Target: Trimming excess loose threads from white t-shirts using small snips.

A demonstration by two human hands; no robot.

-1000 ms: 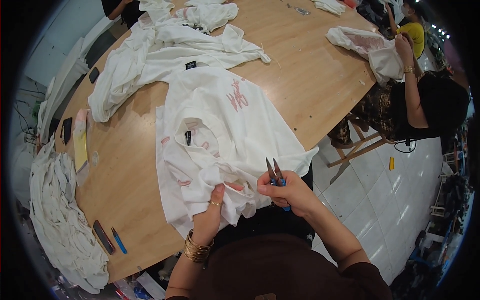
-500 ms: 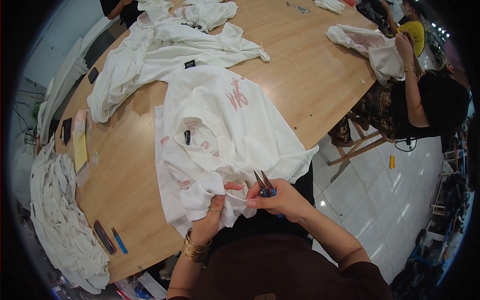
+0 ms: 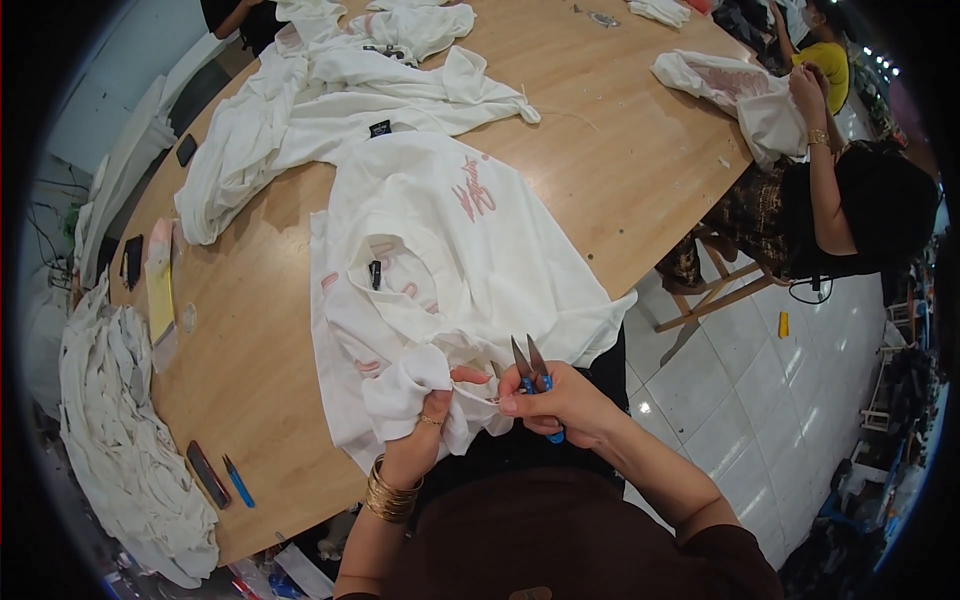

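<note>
The left hand [image 3: 420, 440] and right hand [image 3: 570, 405] pinch an edge [image 3: 474, 396] of the shirt [image 3: 490, 270] between them, scissors [image 3: 537, 360] (tips parted) in the right. The edge looks unfinished; other garments [image 3: 330, 95] lie beyond on the counter [image 3: 270, 380].

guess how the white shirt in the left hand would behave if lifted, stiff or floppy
The white shirt would probably hang floppy: it bunches and creases softly at the left hand. It seems unlikely to roll, since much of it lies loosely spread out.
</note>
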